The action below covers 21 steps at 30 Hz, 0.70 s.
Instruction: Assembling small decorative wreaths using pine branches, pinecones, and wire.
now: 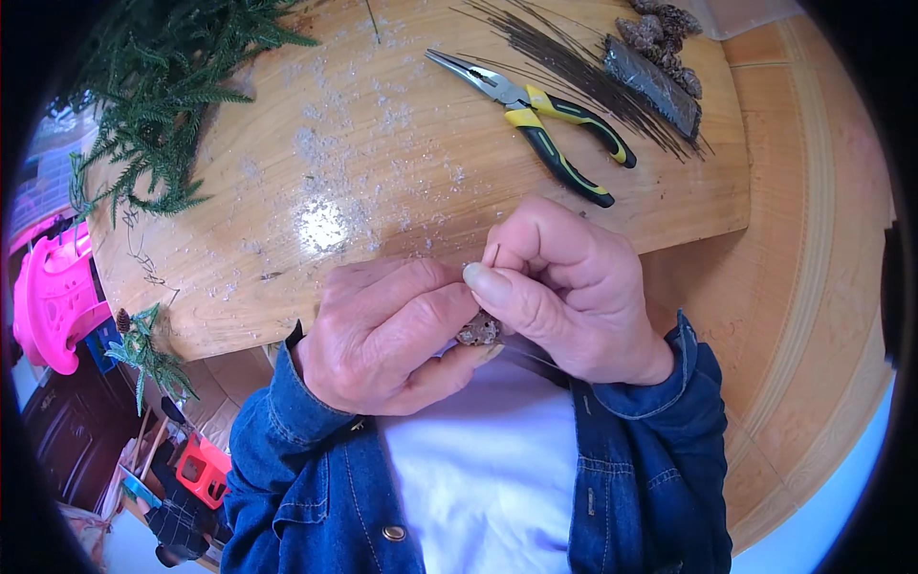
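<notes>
your hands, left and right, pinch a small cone over the dusty wooden desk; pliers, wire bundle, greenery on it.

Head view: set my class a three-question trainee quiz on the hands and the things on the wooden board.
1. True or false: the pliers are held in the right hand.
2. What small thing do the left hand and right hand hold between them?
A. a pine cone
B. a green sprig
C. a pink stool
3. What lies on the wooden board just right of the pliers?

Key
1. False: they lie on the board, untouched.
2. A
3. A bundle of thin dark wires.
</notes>
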Available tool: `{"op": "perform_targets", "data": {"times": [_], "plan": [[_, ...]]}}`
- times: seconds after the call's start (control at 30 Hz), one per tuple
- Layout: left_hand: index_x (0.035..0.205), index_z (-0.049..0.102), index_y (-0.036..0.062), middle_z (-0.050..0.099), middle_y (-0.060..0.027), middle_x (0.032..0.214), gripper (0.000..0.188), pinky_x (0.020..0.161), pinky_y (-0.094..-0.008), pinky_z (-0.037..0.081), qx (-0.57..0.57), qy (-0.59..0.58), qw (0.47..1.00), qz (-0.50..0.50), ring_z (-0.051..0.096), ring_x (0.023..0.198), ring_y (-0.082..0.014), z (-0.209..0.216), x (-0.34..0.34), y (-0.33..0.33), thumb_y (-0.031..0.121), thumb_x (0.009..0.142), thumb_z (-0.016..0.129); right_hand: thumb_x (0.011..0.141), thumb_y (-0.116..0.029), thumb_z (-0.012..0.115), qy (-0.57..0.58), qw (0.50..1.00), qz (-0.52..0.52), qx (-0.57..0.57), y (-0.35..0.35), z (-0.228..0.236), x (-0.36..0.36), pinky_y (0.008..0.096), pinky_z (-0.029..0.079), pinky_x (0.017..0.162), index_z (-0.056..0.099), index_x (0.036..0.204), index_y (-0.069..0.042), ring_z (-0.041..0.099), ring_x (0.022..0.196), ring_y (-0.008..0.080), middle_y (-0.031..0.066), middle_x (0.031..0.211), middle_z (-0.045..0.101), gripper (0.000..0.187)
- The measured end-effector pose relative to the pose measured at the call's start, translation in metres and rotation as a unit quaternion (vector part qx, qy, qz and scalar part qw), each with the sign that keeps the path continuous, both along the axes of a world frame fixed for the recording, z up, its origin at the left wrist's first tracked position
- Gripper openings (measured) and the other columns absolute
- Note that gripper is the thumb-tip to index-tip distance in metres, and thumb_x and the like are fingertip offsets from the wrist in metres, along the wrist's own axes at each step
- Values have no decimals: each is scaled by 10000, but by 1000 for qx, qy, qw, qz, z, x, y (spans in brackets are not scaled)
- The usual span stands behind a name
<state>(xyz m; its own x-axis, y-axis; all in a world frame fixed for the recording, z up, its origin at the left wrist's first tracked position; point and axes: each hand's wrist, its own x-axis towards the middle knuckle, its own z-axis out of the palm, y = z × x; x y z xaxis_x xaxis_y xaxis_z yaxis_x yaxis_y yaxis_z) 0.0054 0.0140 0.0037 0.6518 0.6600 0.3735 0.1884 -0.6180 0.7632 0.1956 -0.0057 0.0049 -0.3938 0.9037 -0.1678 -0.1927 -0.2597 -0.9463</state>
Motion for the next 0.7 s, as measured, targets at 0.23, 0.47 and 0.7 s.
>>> {"op": "perform_targets", "data": {"times": [0.23, 0.47, 0.7], "plan": [[895, 605, -14, 601, -111, 749, 336, 458, -320, 452, 13, -13, 1000, 26, 589, 550, -238, -1, -2, -2, 84, 611, 756, 866, 1, 622, -149, 962, -68, 221, 3, 0, -12, 232, 367, 502, 547, 793, -17, 474, 560, 81, 22, 678, 528, 106], [882, 611, -9, 612, -108, 761, 354, 463, -319, 456, 33, 3, 998, 44, 593, 562, -238, -1, -4, 0, 146, 625, 797, 862, 3, 622, -183, 952, -79, 234, 5, 5, -17, 231, 369, 499, 548, 787, -11, 469, 549, 82, 24, 673, 527, 106], [877, 611, -3, 614, -107, 770, 341, 474, -320, 464, 38, -1, 999, 37, 603, 580, -241, -2, -8, 3, 152, 632, 791, 880, -5, 606, -167, 963, -75, 196, 5, 8, -17, 213, 369, 515, 549, 811, -4, 461, 570, 62, 15, 692, 535, 90]]}}
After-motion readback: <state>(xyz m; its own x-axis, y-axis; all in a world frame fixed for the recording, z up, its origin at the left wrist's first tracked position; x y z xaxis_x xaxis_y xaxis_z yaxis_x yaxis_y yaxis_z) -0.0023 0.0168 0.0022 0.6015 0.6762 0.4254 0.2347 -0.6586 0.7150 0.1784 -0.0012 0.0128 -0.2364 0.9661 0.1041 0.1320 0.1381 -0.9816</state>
